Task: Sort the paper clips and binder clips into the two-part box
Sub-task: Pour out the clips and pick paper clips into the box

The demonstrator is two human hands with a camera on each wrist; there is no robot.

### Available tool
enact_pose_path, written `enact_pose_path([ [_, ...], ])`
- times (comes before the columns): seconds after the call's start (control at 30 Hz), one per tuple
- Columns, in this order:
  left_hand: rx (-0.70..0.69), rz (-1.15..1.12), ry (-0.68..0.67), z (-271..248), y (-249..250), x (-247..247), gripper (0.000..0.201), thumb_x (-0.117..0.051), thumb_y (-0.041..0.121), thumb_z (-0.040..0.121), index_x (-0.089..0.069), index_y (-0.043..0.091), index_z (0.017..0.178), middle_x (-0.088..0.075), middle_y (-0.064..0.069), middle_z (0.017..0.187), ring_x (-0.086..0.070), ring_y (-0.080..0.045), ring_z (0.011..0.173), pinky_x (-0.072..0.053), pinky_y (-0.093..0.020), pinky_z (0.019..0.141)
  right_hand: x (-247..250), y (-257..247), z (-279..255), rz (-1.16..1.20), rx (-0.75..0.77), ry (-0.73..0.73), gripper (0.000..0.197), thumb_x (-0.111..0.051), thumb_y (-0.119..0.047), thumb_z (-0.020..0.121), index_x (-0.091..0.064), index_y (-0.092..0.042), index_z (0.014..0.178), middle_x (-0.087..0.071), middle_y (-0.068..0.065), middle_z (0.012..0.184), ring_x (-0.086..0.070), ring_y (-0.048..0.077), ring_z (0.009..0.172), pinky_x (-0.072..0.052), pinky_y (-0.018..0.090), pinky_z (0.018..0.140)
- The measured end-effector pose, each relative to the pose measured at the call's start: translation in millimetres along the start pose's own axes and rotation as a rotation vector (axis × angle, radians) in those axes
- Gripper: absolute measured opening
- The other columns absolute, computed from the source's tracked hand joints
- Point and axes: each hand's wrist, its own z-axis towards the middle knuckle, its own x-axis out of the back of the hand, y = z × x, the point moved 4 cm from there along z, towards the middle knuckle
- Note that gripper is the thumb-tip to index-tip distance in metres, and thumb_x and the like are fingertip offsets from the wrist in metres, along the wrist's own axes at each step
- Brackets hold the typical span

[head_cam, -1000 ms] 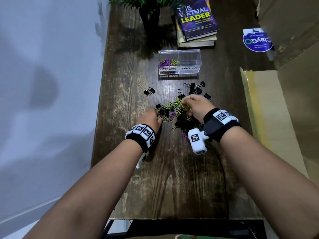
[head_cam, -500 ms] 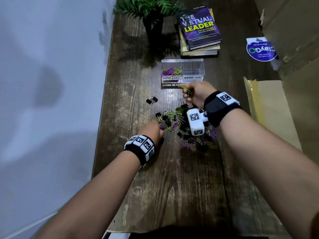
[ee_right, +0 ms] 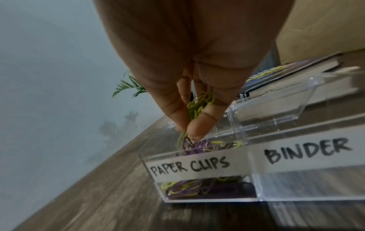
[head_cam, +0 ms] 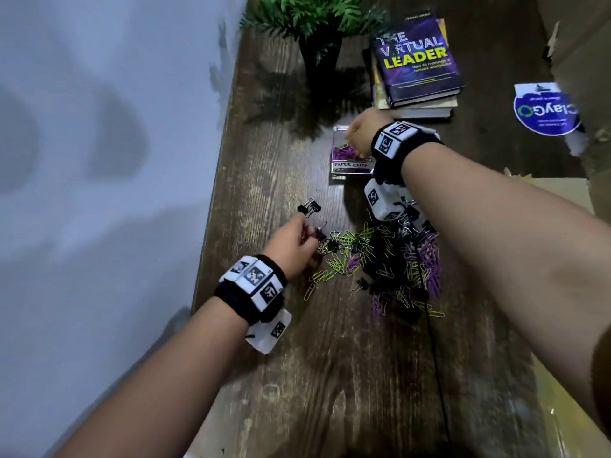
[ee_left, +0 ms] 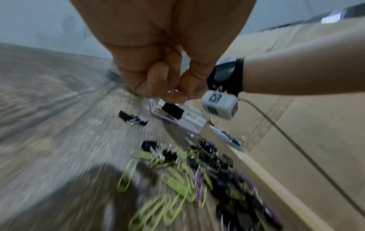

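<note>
a: where is this?
b: a dark wood-grain counter (head_cam: 330, 375) set against a pale wall (head_cam: 99, 160), a potted plant (head_cam: 314, 21) and stacked books (head_cam: 416, 57) at its far edge, cardboard (head_cam: 562, 226) along its right side.
a: and the hands?
b: the right hand (ee_right: 193, 100) pinches yellow-green paper clips (ee_right: 199, 104) over the "paper clips" half of the clear two-part box (ee_right: 199, 168). the left hand (ee_left: 164, 78) pinches one purple clip (ee_left: 181, 94) beside the mixed pile (head_cam: 390, 259) mid-counter.

Both bare forearms wear black wristbands (head_cam: 251, 289) faced with white blocks printed with black square markers. A white camera box (head_cam: 385, 200) hangs under each wrist; a thin black cable (ee_left: 296, 140) trails from the right one.
</note>
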Motion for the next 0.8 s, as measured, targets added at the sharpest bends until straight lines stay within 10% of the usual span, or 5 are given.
enact_pose_path([
  [0.17,-0.067,-0.271,-0.034,20.1,18.7,19.6,0.028,-0.053,-0.004,0.086,-0.052,0.022,0.076,-0.057,0.008,0.070,-0.053,0.008,0.057,-0.042,-0.012,0.060,-3.3,-7.3,-4.1,-0.211,0.072,0.011,0.028,-0.052,-0.011,0.090,-0.070,-0.014,0.111,-0.066,0.011,0.118,-0.062,0.029,0.108,-0.049,0.031,0.093],
  [0.4,-0.051,-0.375,-0.041,42.4,42.5,25.1,0.018,-0.044,-0.010,0.090,-0.054,0.002,0.082,-0.051,-0.006,0.064,-0.046,0.006,0.038,-0.031,-0.003,0.039,7.7,-2.0,-27.8,-0.040,0.155,0.090,0.031,-0.048,-0.006,0.088,-0.071,-0.016,0.106,-0.068,0.004,0.110,-0.063,0.020,0.100,-0.049,0.025,0.089],
  [0.6,-0.010,-0.408,-0.051,61.9,43.3,19.9,0.029,-0.046,-0.002,0.092,-0.052,0.016,0.070,-0.054,-0.009,0.065,-0.048,-0.015,0.052,-0.034,-0.017,0.042,-44.3,32.6,-69.7,0.648,0.032,-0.467,0.040,-0.049,0.015,0.085,-0.062,-0.008,0.116,-0.064,0.013,0.111,-0.057,0.020,0.080,-0.052,0.025,0.065],
  [0.8,-0.024,-0.250,-0.072,69.9,56.2,15.4,0.023,-0.049,0.006,0.093,-0.052,0.016,0.073,-0.055,-0.002,0.063,-0.050,-0.016,0.054,-0.040,-0.026,0.049,-52.5,49.7,-90.3,0.787,0.007,-0.460,0.027,-0.064,0.012,0.079,-0.063,-0.004,0.101,-0.066,0.011,0.086,-0.064,0.017,0.066,-0.055,0.023,0.060],
])
